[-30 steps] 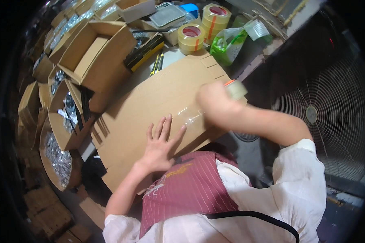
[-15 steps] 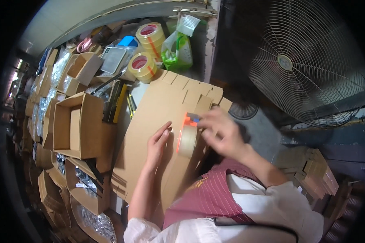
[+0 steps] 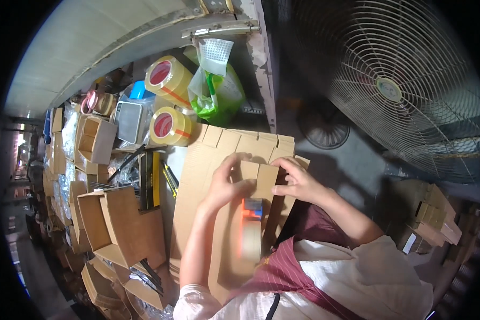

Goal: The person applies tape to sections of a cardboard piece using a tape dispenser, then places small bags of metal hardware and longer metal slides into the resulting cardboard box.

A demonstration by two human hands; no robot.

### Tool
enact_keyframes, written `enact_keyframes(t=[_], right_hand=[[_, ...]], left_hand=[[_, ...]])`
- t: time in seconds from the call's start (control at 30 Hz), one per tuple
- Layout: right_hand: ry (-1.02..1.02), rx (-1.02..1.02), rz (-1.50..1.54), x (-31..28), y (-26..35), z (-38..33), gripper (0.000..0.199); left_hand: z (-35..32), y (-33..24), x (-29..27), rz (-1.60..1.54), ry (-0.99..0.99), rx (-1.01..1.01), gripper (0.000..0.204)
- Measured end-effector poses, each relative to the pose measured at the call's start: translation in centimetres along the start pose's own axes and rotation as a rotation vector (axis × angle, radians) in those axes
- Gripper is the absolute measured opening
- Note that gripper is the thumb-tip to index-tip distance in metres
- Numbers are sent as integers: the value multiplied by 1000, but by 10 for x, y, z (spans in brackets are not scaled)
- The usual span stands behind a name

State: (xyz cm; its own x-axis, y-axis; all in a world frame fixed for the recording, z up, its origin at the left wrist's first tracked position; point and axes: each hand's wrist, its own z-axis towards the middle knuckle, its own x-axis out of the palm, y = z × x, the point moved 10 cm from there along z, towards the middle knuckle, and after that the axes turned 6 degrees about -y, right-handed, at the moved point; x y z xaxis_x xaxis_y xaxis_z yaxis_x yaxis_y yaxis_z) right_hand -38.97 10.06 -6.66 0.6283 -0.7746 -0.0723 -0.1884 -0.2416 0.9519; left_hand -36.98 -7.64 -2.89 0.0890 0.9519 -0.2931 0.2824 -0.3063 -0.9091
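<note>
Two hands work at mid-frame: my left hand [image 3: 225,184] grasps the cardboard flap [image 3: 265,180]; whether my right hand [image 3: 303,185] grips its edge, I cannot tell. Flap-folding seems in hand; next calls for even pressure, clear of the tape dispenser [image 3: 252,239] just below.

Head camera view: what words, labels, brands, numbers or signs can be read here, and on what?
No text can be quoted.
Fan hub badge: marks too small to read.
Green-and-white plastic bag: print too small to read.
Flat cardboard and orange tape dispenser: no lettering I can make out.
</note>
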Motion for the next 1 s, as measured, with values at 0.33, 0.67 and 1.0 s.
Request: enact_keyframes(t=[0.33, 0.67, 1.0], right_hand=[[-112, -41, 478, 33, -2, -2, 48], [-471, -144, 6, 0, -3, -14, 33], [-117, -29, -293, 38, -6, -42, 70]], left_hand=[[-10, 39, 10, -385, -130, 31, 36], [-18, 42, 8, -765, -279, 108, 26], [-54, 10, 2, 383, -328, 4, 38]])
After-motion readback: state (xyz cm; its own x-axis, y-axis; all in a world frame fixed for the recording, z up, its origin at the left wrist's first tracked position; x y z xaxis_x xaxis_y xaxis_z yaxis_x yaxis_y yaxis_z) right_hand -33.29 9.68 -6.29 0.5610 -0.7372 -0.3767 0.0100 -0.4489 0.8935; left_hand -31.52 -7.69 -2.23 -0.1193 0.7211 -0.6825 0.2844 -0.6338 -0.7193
